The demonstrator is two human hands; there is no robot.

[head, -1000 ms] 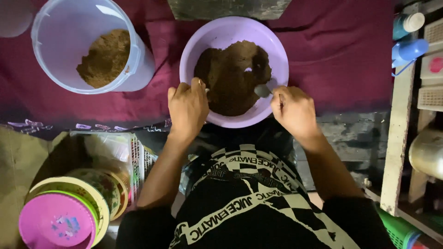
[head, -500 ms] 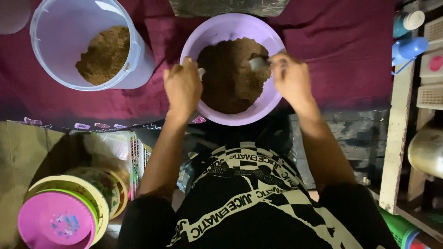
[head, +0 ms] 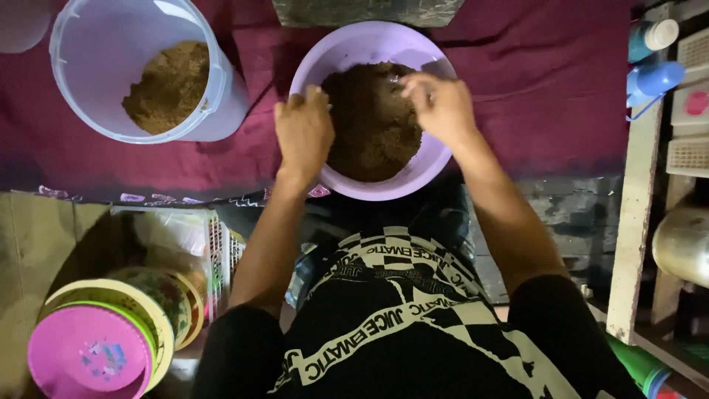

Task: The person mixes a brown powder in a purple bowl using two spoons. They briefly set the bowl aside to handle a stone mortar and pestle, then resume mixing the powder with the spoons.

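My left hand (head: pixel 304 133) gripped the near-left rim of the round lilac plastic bowl (head: pixel 436 166); my right hand (head: pixel 442 106), fingers pinched together, hovered over its brown powder (head: pixel 369 125).

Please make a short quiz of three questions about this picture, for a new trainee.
1. True or false: the left hand rests on the near rim of the purple bowl.
2. What is over the brown powder in that bowl? A. the right hand B. a lid C. a cup
3. Which container at the upper left also holds brown powder?

Key: 1 true; 2 A; 3 the pale tub.
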